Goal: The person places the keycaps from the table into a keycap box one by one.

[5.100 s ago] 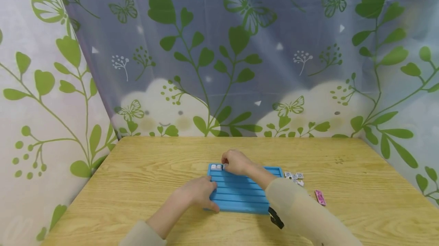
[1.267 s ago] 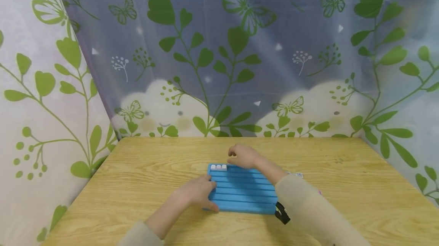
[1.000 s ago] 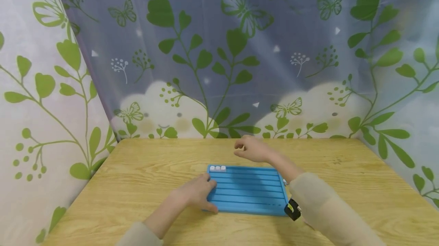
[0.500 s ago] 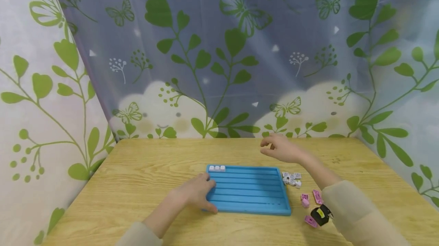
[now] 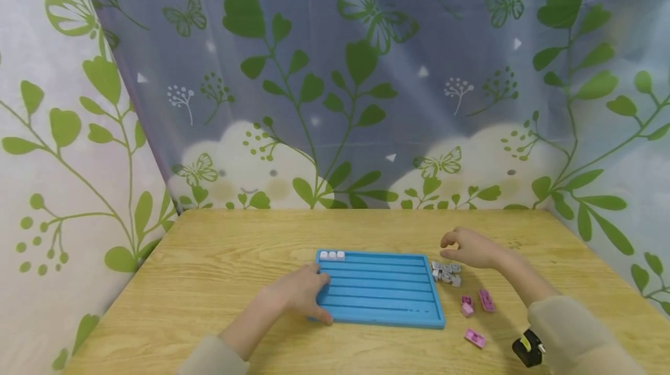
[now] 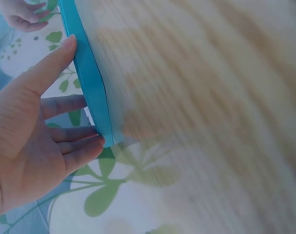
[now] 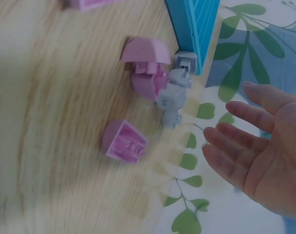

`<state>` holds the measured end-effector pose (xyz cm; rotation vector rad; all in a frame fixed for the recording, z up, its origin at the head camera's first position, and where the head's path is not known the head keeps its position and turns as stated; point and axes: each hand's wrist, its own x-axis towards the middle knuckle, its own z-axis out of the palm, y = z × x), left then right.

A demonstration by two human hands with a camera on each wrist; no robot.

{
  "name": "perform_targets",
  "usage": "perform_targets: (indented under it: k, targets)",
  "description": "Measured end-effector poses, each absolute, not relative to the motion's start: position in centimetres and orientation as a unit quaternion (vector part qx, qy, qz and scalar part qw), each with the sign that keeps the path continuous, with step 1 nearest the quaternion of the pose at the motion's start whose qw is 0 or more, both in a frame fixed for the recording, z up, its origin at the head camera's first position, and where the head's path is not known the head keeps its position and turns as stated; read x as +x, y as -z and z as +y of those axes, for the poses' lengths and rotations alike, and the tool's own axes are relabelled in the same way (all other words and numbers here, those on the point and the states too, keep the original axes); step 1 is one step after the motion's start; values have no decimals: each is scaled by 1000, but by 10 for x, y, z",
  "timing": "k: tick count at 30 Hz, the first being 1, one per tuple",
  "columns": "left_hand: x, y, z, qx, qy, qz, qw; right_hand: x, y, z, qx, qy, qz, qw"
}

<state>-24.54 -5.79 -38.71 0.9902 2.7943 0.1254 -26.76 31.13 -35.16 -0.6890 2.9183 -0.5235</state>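
Left hand (image 5: 296, 293) touches blue tray (image 5: 387, 322); right hand (image 5: 471, 248) hovers near white keycaps (image 5: 446, 276).

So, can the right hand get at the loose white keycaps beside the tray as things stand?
Probably yes: the right hand is near the loose white keycaps, holding nothing, and nothing visible blocks the way; the pink keycaps lie nearer the person.

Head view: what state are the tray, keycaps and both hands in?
Blue ridged tray: lying flat, mostly unfilled.
Three white keycaps: lined up in its far-left corner.
Loose white keycaps: clustered beside its right edge.
Pink keycaps: loose, scattered.
Left hand: touching tray's left end.
Right hand: empty, fingers relaxed.
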Motion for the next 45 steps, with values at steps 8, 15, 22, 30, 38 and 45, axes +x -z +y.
perform_targets:
  k: [8,15,22,30,38,45]
  targets:
    - [-250,383,-55,355,-25,932,73,-262,351,314,-213,173,960,58]
    - [-251,381,-53,365,-9,929,60,-261,357,317,-212,163,961,65]
    - [-251,382,-52,356,-13,931,81,-261,367,323,-209,162,962,63]
    - [-251,387,-52,357,-15,931,80,-258,372,332,-210,170,961,64]
    - [-253,390,-55,355,-16,932,78,-258,367,336,-193,166,966,52]
    - [-253,391,-57,354,-21,932,80,-256,367,335,-198,154,967,50]
